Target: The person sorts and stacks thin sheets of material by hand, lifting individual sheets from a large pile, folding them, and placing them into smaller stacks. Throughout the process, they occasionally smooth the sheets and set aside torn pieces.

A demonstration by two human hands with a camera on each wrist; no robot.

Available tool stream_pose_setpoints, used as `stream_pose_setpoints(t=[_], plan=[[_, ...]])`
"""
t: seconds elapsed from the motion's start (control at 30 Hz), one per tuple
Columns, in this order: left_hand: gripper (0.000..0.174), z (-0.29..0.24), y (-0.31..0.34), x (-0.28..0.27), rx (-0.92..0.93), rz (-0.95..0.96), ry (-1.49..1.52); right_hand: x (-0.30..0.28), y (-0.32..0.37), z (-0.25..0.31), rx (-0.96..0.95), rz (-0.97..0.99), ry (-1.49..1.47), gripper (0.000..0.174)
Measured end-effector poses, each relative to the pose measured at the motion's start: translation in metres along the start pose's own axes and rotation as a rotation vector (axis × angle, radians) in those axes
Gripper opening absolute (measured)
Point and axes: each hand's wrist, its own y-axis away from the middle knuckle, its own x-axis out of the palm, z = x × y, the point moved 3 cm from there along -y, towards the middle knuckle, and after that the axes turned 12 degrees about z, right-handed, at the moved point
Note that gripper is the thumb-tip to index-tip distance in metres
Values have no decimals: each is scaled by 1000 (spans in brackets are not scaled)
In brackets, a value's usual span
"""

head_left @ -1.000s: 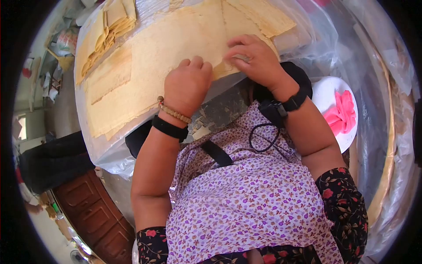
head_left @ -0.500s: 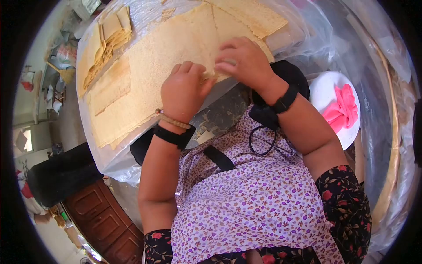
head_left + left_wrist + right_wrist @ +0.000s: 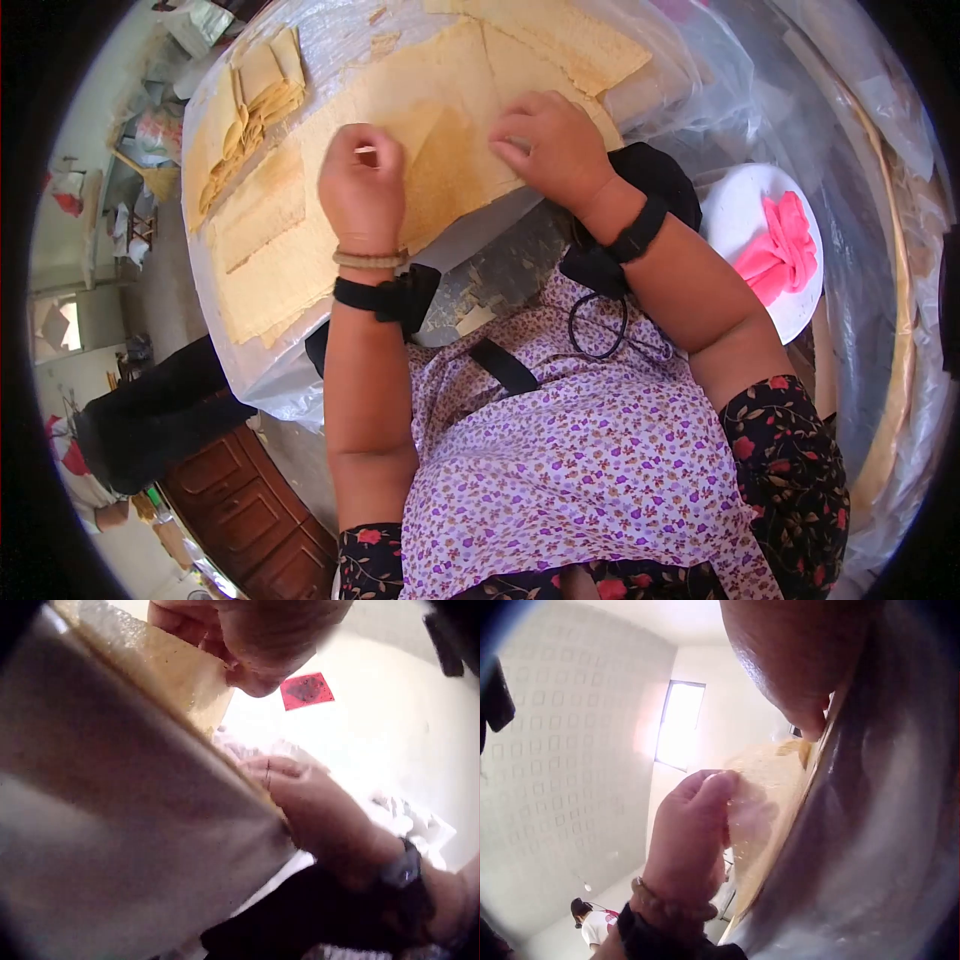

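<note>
In the head view, the left hand pinches the near edge of a thin, pale yellow sheet and holds it raised; a darker, see-through part of the sheet lies between the hands. The right wrist view shows the left hand with thumb and fingertips on the lifted sheet. To the right, the right hand rests at the sheet's near edge, fingers bent, thumb apart from them. The left wrist view shows the left hand gripping the sheet and the right hand touching the edge below.
Folded yellow sheets lie at the table's left, with a rectangular piece nearby. Another sheet lies at the far side. Plastic covers the table. A white stool with a pink cloth stands at the right.
The left hand has moved left, away from the right hand, drawing up the sheet's edge. The right hand has stayed near its place, and the darker part of the sheet now shows between the hands.
</note>
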Motion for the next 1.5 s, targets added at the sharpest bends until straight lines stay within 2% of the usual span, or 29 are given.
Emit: stream_pose_setpoints(t=[0.07, 0.2, 0.3, 0.4, 0.5, 0.6, 0.7, 0.8, 0.83, 0.97, 1.07, 1.1, 1.17, 1.27, 1.43, 1.5], plan=[[6, 10, -11, -12, -128, -31, 89, 1, -1, -1, -7, -2, 3, 8], [18, -19, 8, -1, 62, 177, -55, -2, 0, 4, -19, -11, 20, 6], [21, -42, 32, 8, 239, 264, -344, -2, -1, 6, -30, -3, 34, 7], [19, -24, 42, 11, 198, 285, -400, 2, -1, 8, -49, 20, 56, 11], [20, -24, 41, 4, 220, 320, -263, 3, -6, 13, -79, 11, 61, 11], [16, -25, 40, 14, 252, 247, -392, 0, -8, 24, -114, -22, 30, 8], [15, -16, 26, 3, -51, 101, -82, -1, -12, 30, -187, -8, 6, 11], [13, 0, 0, -21, -125, -96, 29, 9, -13, 35, -245, 8, -23, 12], [12, -3, -5, -26, -147, -77, -27, 11, -15, 38, -262, 20, -26, 11], [16, -14, 1, -10, -55, 133, -208, 33, -33, 37, -304, 182, -98, 13], [16, -27, 18, 1, 92, 197, -473, 42, -41, 32, -219, 234, 6, 20], [19, -43, 21, -4, 218, 129, -384, 44, -44, 32, -204, 251, 34, 20], [18, -24, 28, -6, 165, 163, -460, 50, -50, 30, -168, 284, 88, 21], [16, -10, 17, -23, 75, 136, -519, 54, -52, 37, -266, 165, 109, 25], [15, -16, -18, -55, -33, 135, -554, 53, -64, 43, -138, 262, 193, 32], [15, -9, -19, -63, -53, 122, -430, 53, -71, 43, -45, 311, 221, 37]])
